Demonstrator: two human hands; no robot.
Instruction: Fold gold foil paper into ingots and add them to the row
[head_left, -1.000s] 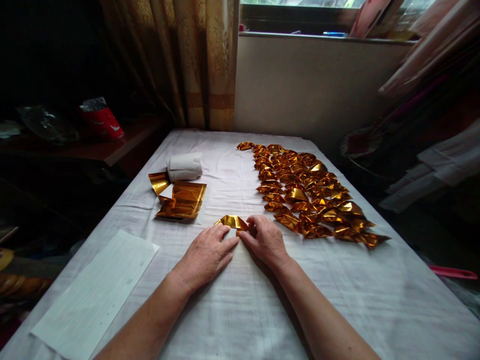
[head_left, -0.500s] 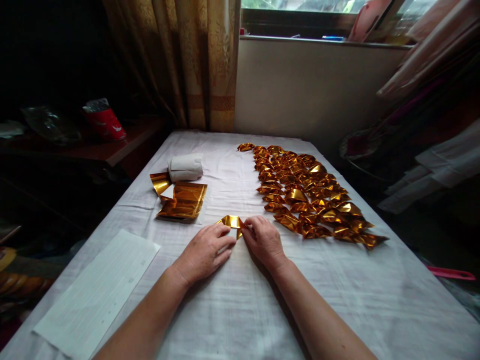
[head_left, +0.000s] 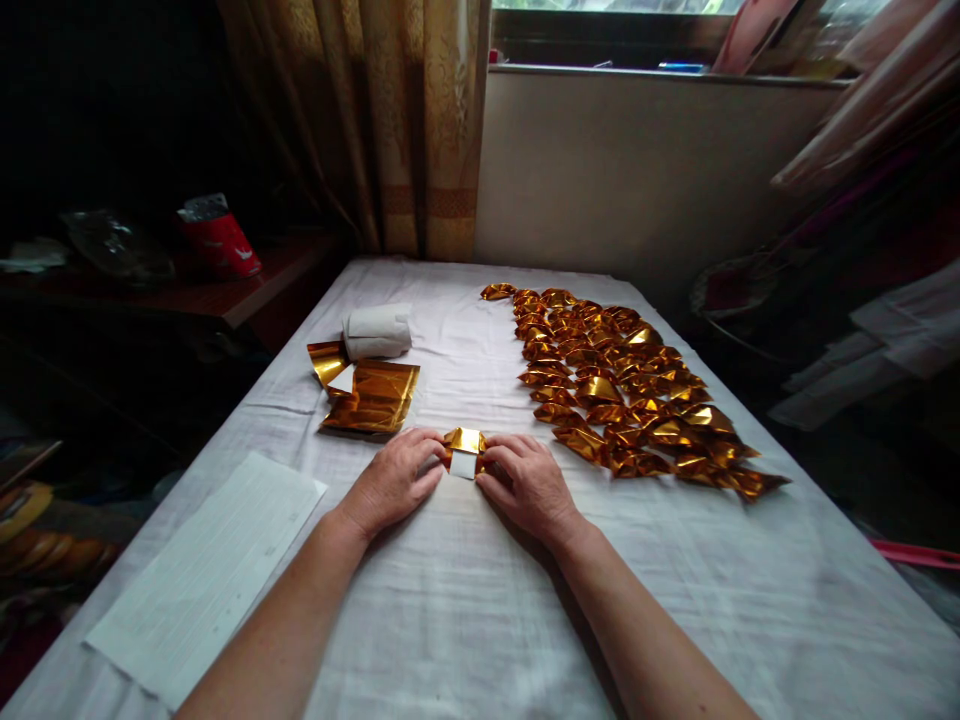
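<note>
A partly folded sheet of gold foil paper [head_left: 465, 441] lies on the table between my hands, with its white underside showing at the near end. My left hand [head_left: 397, 478] grips its left side with curled fingers. On the right side, my right hand [head_left: 529, 482] pinches the paper between thumb and fingers. Up and to the left is a stack of flat gold foil sheets [head_left: 375, 395], with one corner turned up. Rows of folded gold foil pieces [head_left: 600, 388], pointed at both ends, cover the table's right side.
A white roll [head_left: 377, 331] sits behind the foil stack. A long pale paper sheet [head_left: 210, 575] lies at the left on the white tablecloth [head_left: 420, 640]. A red container [head_left: 221, 243] stands on a dark side table. Clothes [head_left: 900, 330] hang at the right.
My left hand has drawn back to the left, uncovering more of the foil paper and its white underside. My right hand stays at the right side. The view has shifted slightly.
</note>
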